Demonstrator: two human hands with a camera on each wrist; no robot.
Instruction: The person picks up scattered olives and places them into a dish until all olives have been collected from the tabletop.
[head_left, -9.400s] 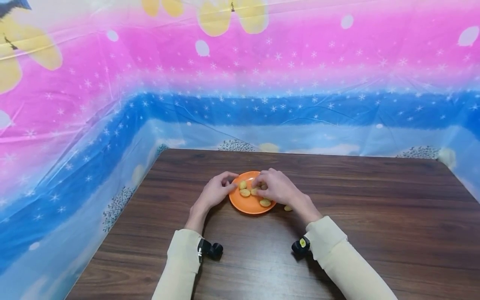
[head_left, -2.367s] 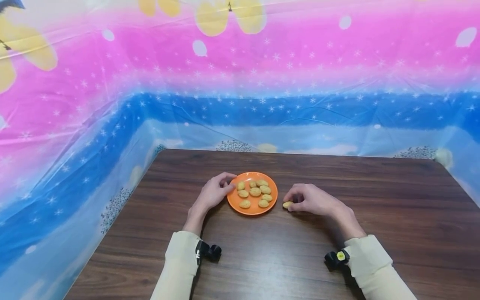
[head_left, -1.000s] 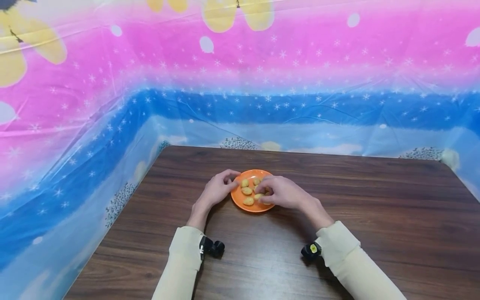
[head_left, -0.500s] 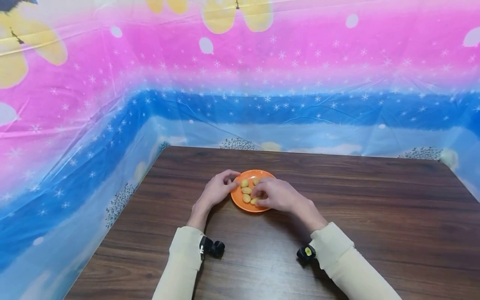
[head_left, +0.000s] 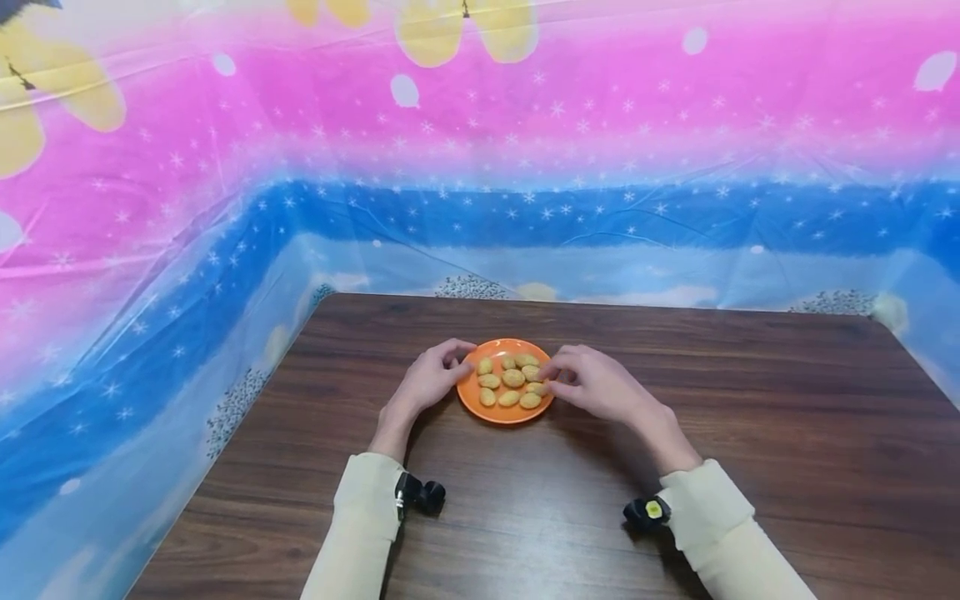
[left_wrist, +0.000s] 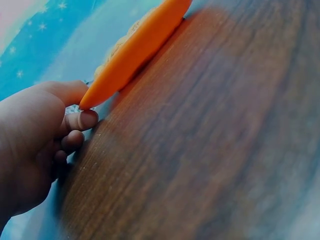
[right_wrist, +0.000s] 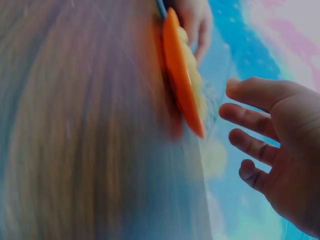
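Observation:
An orange plate (head_left: 504, 417) lies on the wooden table, bearing several small yellow-brown oval pieces (head_left: 513, 378) that look like nuts in their shells. At its left rim my left hand (head_left: 431, 379) pinches the edge; in the left wrist view, thumb and fingers of the left hand (left_wrist: 37, 127) close on the rim of the tilted-looking orange plate (left_wrist: 135, 52). My right hand (head_left: 600, 383) hovers at the right rim with its fingers apart. In the right wrist view the right hand (right_wrist: 285, 135) holds nothing and its fingers are spread beside the plate (right_wrist: 180, 75).
The dark wooden table (head_left: 750, 417) extends around the plate on every side. A pink and blue patterned cloth (head_left: 480, 150) hangs behind the table and along its left. Black wrist cameras (head_left: 420, 496) sit at both sleeve cuffs.
The right hand picked up an oval piece from the table right of the plate, set it among the others, then drew back rightward with fingers parted. The left hand stayed at the rim.

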